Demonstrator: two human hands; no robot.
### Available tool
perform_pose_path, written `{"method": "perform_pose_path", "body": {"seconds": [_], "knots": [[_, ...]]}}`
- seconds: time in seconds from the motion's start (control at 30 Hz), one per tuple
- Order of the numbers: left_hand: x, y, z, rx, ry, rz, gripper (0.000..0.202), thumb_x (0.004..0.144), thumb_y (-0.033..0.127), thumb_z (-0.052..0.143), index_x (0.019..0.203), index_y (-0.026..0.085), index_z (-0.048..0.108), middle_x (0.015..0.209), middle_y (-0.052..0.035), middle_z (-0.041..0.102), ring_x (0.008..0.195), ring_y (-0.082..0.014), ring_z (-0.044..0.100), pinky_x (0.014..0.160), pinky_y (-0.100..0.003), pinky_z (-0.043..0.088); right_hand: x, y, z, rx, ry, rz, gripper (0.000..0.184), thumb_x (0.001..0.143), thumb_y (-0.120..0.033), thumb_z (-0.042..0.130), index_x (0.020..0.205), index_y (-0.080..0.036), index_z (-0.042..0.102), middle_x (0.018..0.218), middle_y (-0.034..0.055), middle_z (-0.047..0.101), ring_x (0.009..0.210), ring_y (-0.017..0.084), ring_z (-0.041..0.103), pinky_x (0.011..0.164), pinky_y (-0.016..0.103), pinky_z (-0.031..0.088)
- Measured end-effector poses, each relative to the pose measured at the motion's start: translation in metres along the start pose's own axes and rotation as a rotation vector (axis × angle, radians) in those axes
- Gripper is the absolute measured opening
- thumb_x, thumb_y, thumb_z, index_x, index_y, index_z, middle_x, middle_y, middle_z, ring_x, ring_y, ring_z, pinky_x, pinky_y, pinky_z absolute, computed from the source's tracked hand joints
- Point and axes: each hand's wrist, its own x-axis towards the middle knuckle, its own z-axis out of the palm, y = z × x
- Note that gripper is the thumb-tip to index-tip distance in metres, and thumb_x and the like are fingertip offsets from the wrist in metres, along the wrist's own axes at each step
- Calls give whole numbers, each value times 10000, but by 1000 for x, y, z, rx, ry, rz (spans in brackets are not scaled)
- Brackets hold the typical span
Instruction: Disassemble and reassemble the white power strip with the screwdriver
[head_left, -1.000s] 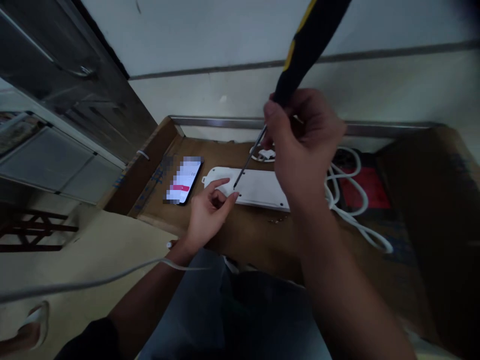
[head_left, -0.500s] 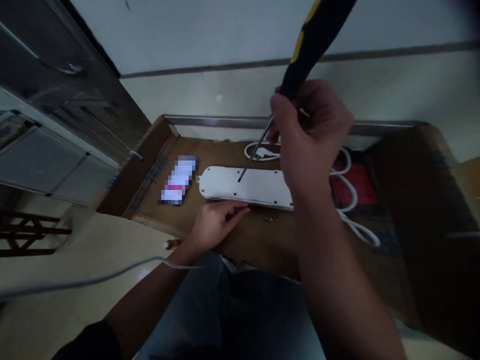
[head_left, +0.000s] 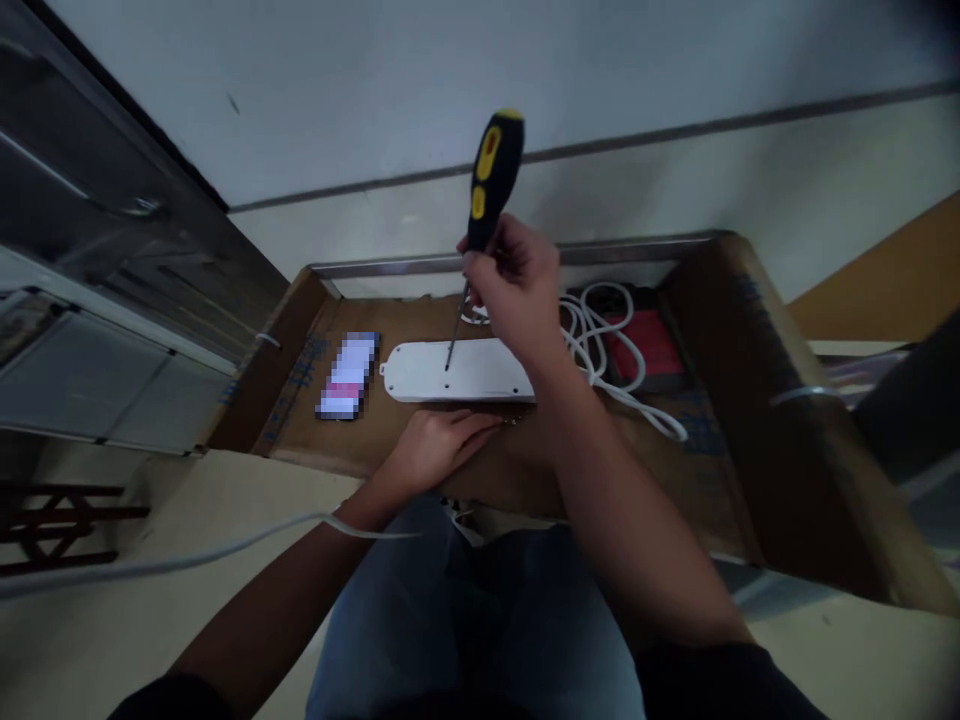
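A white power strip (head_left: 480, 372) lies with its screw-hole side up on the cardboard. My right hand (head_left: 521, 290) is closed around the lower handle and upper shaft of a black-and-yellow screwdriver (head_left: 495, 175). The screwdriver leans slightly, its tip at or just above the strip's white face near a hole. My left hand (head_left: 435, 447) rests on the cardboard below the strip, fingers stretched out to the right. Its fingertips are beside a few small screws (head_left: 511, 421); whether they touch them I cannot tell. My right forearm hides the strip's right end.
A phone (head_left: 349, 376) with a blurred screen lies left of the strip. A coiled white cable (head_left: 637, 375) and a red-and-black object (head_left: 649, 345) are at the right. Raised cardboard sides (head_left: 810, 470) bound the work surface, and a wall (head_left: 360, 225) stands behind.
The view has shifted, so more of the screwdriver and the right side shows. My left fingertips have moved right, close to the screws. My right hand still grips the screwdriver, now more upright.
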Motion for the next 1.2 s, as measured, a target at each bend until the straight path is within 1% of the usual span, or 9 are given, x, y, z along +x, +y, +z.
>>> {"method": "perform_pose_path", "body": {"seconds": [0.3,0.4,0.53,0.7,0.87,1.0,1.07,1.13,1.2], "knots": [[2,0,-1,-55,-44,-35,256,1066,305,601,1236,231,777,1147,-43,836,984,-175,821,910,-331,670,-8,-8,8,48,-132,63,86,889,-252,613,881,-186,558,737,-14,484,635,75,428,599,259,372],[1,1,-2,-33,-26,-82,283,1063,328,599,1254,199,765,1010,-57,843,877,-164,813,829,-293,649,-9,-8,9,69,-157,47,75,880,-245,605,896,-181,570,760,-7,503,647,78,435,605,262,359],[0,3,-2,30,9,-121,264,1043,341,611,1190,195,774,777,-4,788,630,-115,715,636,-230,532,-10,-9,8,66,-192,40,85,855,-246,587,895,-171,583,794,3,550,680,80,461,635,258,361],[0,4,-2,36,39,-116,199,1027,311,616,1078,199,772,794,18,786,601,-102,665,604,-238,448,-11,-15,7,-10,-271,7,135,834,-298,585,854,-165,573,769,-2,569,686,82,454,653,259,342],[2,5,-4,39,31,-185,288,1059,370,558,958,186,754,767,-4,758,610,-102,625,615,-250,410,-13,-28,7,-18,-434,-38,133,807,-291,567,835,-160,573,734,-12,521,689,78,432,650,254,315],[1,6,-5,81,129,-222,422,1062,401,522,711,193,630,677,-31,643,669,-138,575,662,-288,406,-14,-32,7,-62,-526,-57,169,799,-307,584,848,-150,626,850,17,558,748,82,483,674,247,353],[-1,4,-5,73,200,-226,429,1060,395,513,676,208,551,668,-33,589,720,-164,556,717,-313,428,-13,-33,6,-91,-546,-13,189,805,-306,581,888,-149,645,859,18,560,748,79,480,679,242,371],[-2,0,-4,53,333,-292,350,1053,402,523,760,212,550,761,-49,607,813,-189,568,790,-338,460,-12,-36,3,-141,-555,34,177,807,-293,573,894,-148,625,804,6,550,715,73,452,664,241,361],[-2,-5,-2,26,503,-410,245,1039,426,551,982,192,593,994,-101,657,977,-215,597,893,-365,491,-9,-43,1,-215,-550,47,174,800,-316,614,842,-152,573,750,-4,536,688,70,428,648,243,338]]}}
